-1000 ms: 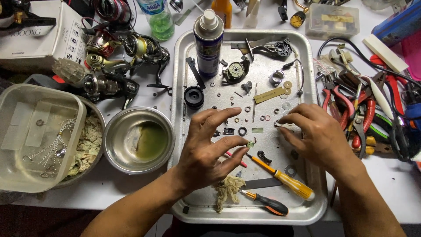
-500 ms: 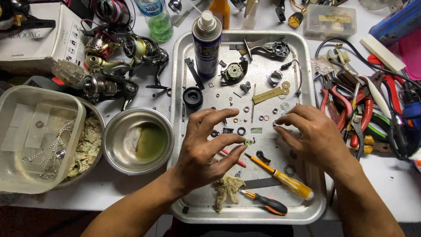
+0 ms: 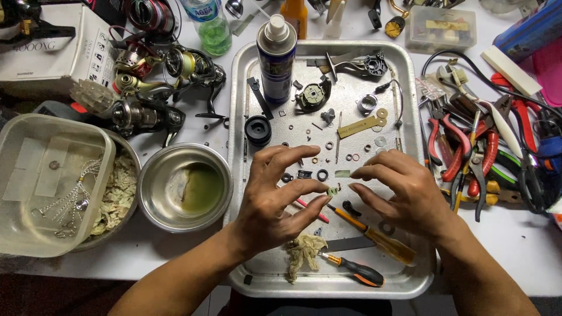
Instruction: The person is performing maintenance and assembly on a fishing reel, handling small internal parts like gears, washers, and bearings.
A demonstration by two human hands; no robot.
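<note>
Hands meet over the middle of a metal tray (image 3: 237, 175) strewn with washers, rings and small reel parts. Left hand (image 3: 275, 199) and right hand (image 3: 404, 193) pinch a tiny greenish part (image 3: 333, 191) between their fingertips, the remaining fingers spread loose above the tray. A yellow-handled screwdriver (image 3: 374, 237) lies just under the right hand toward the tray's near edge, beside an orange-and-black screwdriver (image 3: 354, 270) and a wad of frayed cloth (image 3: 303, 250). A spray can (image 3: 276, 58) stands upright near the tray's far edge. Off the tray's left edge sits a steel bowl (image 3: 186, 187) with greenish liquid, next to a clear plastic tub (image 3: 50, 184). Fishing reels (image 3: 152, 88) crowd the table's far left; red-handled pliers (image 3: 462, 146) lie past the tray's right edge.
</note>
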